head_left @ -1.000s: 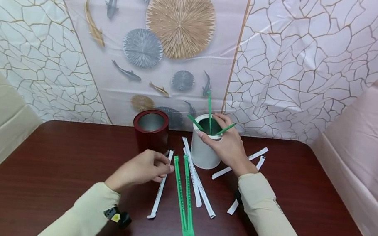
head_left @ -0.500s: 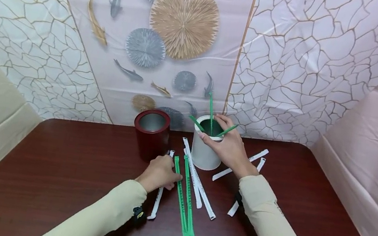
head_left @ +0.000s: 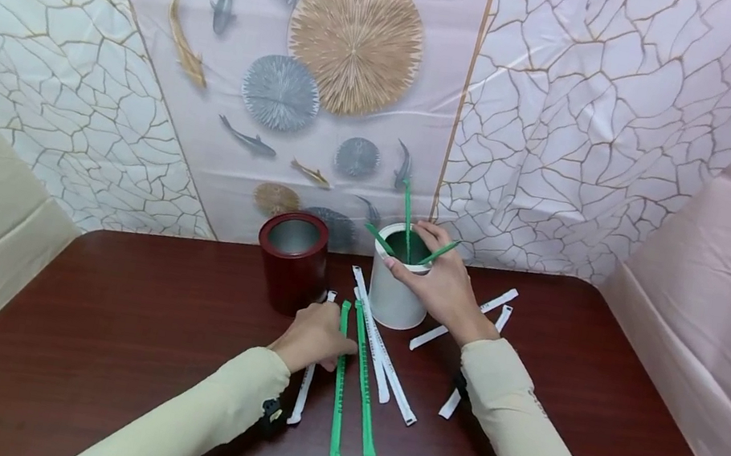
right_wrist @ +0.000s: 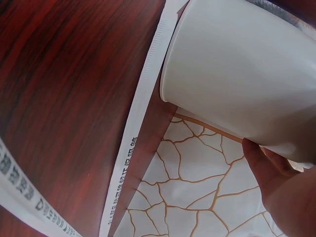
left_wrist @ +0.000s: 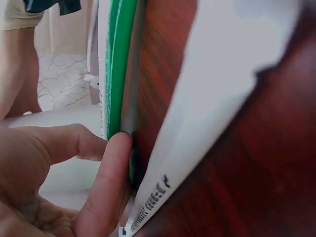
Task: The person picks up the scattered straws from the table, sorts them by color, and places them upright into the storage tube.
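My left hand (head_left: 313, 337) pinches a green wrapped straw (head_left: 334, 426) near its upper part, with thumb and finger meeting on it in the left wrist view. Just right of it lies a second green straw (head_left: 366, 407). A white wrapped straw (head_left: 301, 400) lies partly beneath the left hand. My right hand (head_left: 446, 287) grips the white can (head_left: 395, 300) at its rim, thumb at the front and fingers behind. Several green straws (head_left: 407, 207) stick up out of that can. The right wrist view shows the can's side (right_wrist: 237, 64) and part of the hand (right_wrist: 289, 197).
A dark red can (head_left: 290, 272) stands left of the white one, with no straw showing above its rim. White wrapped straws (head_left: 393, 380) lie crossed in front of the white can. More white straws (head_left: 496, 298) lie right of it, partly under the right arm. A patterned cloth backs the table.
My left hand has come rightward onto the left green straw. That straw's near end has swung left, away from the other green straw. The right hand stays on the white can.
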`<state>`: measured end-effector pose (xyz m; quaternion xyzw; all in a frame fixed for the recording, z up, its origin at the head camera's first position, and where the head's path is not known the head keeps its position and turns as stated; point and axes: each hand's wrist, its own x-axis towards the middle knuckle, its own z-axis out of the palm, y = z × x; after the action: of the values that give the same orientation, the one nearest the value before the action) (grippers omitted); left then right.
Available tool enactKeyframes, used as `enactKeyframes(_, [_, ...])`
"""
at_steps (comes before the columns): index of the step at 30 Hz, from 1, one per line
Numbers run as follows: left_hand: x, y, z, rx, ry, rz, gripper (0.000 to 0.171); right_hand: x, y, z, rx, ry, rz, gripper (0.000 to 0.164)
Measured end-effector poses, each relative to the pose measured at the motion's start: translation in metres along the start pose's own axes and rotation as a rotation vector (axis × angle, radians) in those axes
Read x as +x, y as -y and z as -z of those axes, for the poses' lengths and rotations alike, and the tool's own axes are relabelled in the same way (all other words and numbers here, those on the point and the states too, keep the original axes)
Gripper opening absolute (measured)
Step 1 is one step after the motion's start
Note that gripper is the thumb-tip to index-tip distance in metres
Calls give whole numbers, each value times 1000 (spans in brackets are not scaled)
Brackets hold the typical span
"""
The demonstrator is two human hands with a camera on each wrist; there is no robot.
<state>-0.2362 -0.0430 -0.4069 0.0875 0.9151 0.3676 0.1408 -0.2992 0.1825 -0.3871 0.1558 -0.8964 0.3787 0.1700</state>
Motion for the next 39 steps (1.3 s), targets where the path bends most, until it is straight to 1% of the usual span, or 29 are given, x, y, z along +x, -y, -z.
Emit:
enactKeyframes(2, [-3,1,5,-43,-1,-4,26,0,0,-1,5,-1,-2,81])
enactKeyframes(4, [-7,-3,15,-80,-14,-12,18,0,0,-1,8,-1,-2,81])
enactKeyframes(6, [-11,-11,28,-129,-40,-30,23,0,0,-1,9,-5,-3,80])
enactKeyframes(8, [-16,-23,44,-192,-72,-55,30,-1,0,-1,11,-8,-3,80])
enactKeyframes(9, [-19,-29,52,-232,-86,-78,31,-1,0,-1,10,-11,-2,80])
enactKeyframes(13, [-34,-56,83,-392,-160,-202,23,-1,0,0,11,-11,-1,80])
enactKeyframes(15, [-40,-68,98,-461,-218,-270,21,-1,0,0,9,-7,-2,80])
enactKeyframes(17, [-44,-80,110,-531,-285,-321,21,-1,0,1,11,-4,-4,81])
enactKeyframes(19, [-47,-90,121,-609,-349,-381,21,-1,1,1,8,-4,-5,81])
enactKeyframes(21, [-48,-98,130,-665,-414,-441,21,-2,1,1,3,-5,-6,81])
enactKeyframes(24, [-45,-108,137,-718,-502,-527,21,-2,1,2,5,-8,-7,79])
enactKeyframes(27, [-36,-114,140,-734,-571,-579,20,-2,1,2,6,-6,-11,79])
enactKeyframes(29, [-26,-116,141,-729,-603,-588,18,-2,0,2,7,-5,-15,80])
enactKeyframes(32, [-6,-114,137,-696,-632,-588,15,-2,-1,2,8,-3,-14,81])
enactKeyframes(36, [17,-108,128,-579,-666,-582,18,-3,-1,1,15,-7,-15,81])
enactKeyframes(39, [27,-104,119,-466,-673,-570,22,-1,-1,0,16,-9,-11,82])
